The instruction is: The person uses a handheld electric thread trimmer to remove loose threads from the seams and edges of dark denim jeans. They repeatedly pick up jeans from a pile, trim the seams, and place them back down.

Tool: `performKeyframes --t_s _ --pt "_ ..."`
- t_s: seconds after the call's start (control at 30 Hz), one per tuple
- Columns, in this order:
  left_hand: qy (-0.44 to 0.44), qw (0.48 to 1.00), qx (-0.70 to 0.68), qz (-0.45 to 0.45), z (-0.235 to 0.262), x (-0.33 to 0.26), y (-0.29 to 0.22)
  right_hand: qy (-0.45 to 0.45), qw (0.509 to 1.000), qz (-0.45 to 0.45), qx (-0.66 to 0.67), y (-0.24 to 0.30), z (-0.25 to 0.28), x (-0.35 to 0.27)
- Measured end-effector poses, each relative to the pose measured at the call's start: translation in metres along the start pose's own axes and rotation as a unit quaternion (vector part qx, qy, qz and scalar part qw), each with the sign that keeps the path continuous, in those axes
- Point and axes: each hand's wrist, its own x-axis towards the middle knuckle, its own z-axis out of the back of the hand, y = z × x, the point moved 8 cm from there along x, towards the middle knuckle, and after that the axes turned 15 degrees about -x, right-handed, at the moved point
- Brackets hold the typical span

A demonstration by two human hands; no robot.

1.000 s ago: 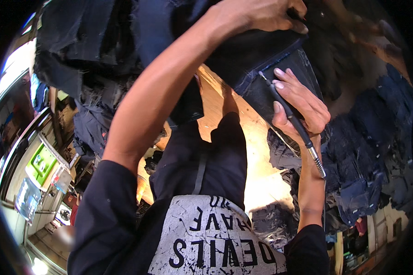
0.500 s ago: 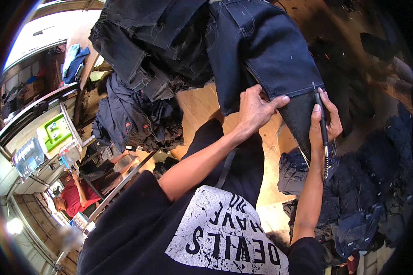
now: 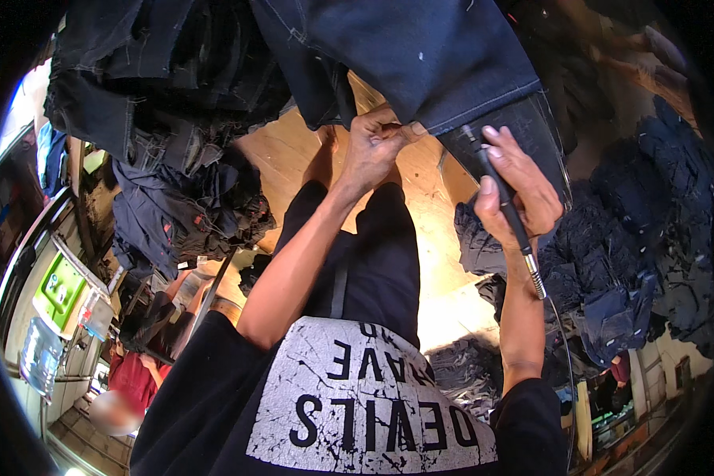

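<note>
A dark blue denim garment (image 3: 420,59) lies at the top, one leg's stitched hem turned toward me. From that leg opening a flat dark panel (image 3: 535,131) sticks out. My left hand (image 3: 369,151) is closed on the hem's left corner, thumb and fingers pinching the cloth. In my right hand (image 3: 527,194) is a pen-shaped black tool (image 3: 512,222) with a spring sleeve and a thin cord at its back end. Its tip is close to the hem, right of my left hand; whether it touches the cloth I cannot tell.
Dark garments are heaped at upper left (image 3: 166,87), with another pile (image 3: 178,214) below. More dark clothes (image 3: 611,254) lie at right. Wooden floor (image 3: 282,159) shows between. Far left are a green tray (image 3: 59,289), a clear plastic jug (image 3: 40,357) and a seated person in red (image 3: 131,377).
The tool tip has moved from the hem's right end leftward along it, toward my left hand. My right fingers have opened out somewhat. The whole view has shifted.
</note>
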Motion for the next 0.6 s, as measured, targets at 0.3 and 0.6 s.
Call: performKeyframes --t_s 0.3,0.6 --pt "-0.005 0.994 0.104 0.018 0.005 0.003 -0.005 0.003 1.000 0.026 -0.015 0.005 -0.008 -0.001" --pt "-0.016 0.995 0.098 0.022 0.013 0.003 0.008 -0.010 1.000 0.024 -0.013 0.003 -0.008 -0.001"
